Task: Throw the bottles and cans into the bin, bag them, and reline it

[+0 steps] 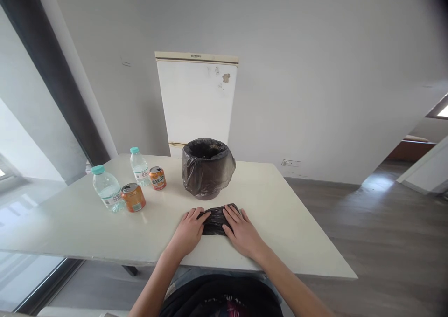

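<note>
A folded black plastic bag (214, 221) lies flat on the white table in front of me. My left hand (191, 228) rests at the bag's left edge, fingers stretched towards it and touching it. Over the right part of the bag, my right hand (241, 230) lies flat with its fingers apart. Just beyond both hands stands a round bin (207, 168), upright and lined with a dark, see-through bag folded over its rim. Neither hand touches the bin.
Left on the table (280, 233) stand two clear bottles with teal caps, a nearer bottle (107, 189) and a farther bottle (139, 165). Beside them are two orange cans, a nearer can (133, 198) and a farther can (157, 179). A white fridge (198, 102) stands behind the table.
</note>
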The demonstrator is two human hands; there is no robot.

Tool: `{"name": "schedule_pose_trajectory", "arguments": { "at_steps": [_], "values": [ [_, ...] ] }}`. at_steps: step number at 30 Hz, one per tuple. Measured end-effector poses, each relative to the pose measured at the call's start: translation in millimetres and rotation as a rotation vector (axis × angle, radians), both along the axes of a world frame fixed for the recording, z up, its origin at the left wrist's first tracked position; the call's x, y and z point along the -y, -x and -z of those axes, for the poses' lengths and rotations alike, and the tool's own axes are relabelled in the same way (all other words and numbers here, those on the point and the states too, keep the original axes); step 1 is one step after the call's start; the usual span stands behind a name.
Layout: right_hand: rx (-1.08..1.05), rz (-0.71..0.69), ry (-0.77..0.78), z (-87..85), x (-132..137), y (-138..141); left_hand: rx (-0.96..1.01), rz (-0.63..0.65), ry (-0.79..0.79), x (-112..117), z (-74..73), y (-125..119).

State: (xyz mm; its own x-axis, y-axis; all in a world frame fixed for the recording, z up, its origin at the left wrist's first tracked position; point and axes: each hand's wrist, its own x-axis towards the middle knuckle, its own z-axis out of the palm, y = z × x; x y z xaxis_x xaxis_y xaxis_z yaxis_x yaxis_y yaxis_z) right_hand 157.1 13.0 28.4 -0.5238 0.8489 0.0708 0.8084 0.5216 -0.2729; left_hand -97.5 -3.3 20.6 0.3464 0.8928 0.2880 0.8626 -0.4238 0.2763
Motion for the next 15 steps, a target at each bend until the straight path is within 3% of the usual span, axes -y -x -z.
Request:
{"name": "schedule_pose_trajectory", "arguments": {
  "at_steps": [11,15],
  "values": [
    [0.042,0.16,0.033,3.3,-3.8,-3.3,-0.07,-0.203,-0.026,-3.1,3.9,2.3],
    [-0.008,0.147,0.025,4.2,-3.9,-4.1,-0.005,-0.196,-0.061,-1.2,0.7,2.9]
  ]
}}
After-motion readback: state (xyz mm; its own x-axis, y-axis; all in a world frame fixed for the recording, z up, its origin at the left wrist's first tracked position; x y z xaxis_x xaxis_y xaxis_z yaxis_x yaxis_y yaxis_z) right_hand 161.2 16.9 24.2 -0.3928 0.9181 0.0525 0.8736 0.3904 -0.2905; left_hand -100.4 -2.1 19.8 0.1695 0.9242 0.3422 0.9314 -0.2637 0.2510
